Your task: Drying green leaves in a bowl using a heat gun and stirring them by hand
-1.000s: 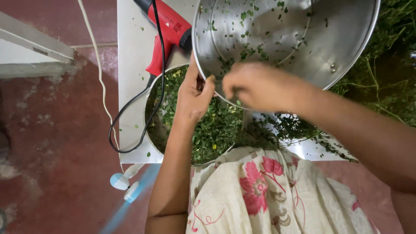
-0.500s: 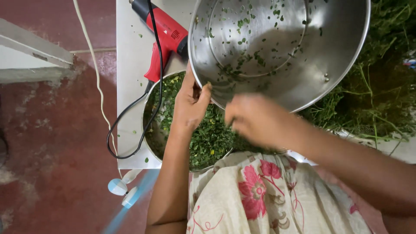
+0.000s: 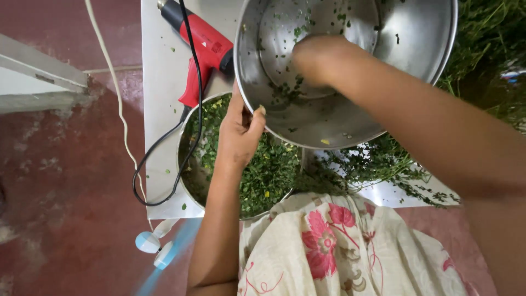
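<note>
- Steel pot tilted above the leaf-filled bowl on the white table
- Left hand clamped on pot rim
- Right hand inside pot; finger position cannot be determined

There are two round steel bowls: one large tilted bowl and one lower bowl full of green leaves. One red heat gun, two hands: left hand, right hand.

the right hand has moved from the rim into the steel bowl, apparently wiping leaves.
</note>
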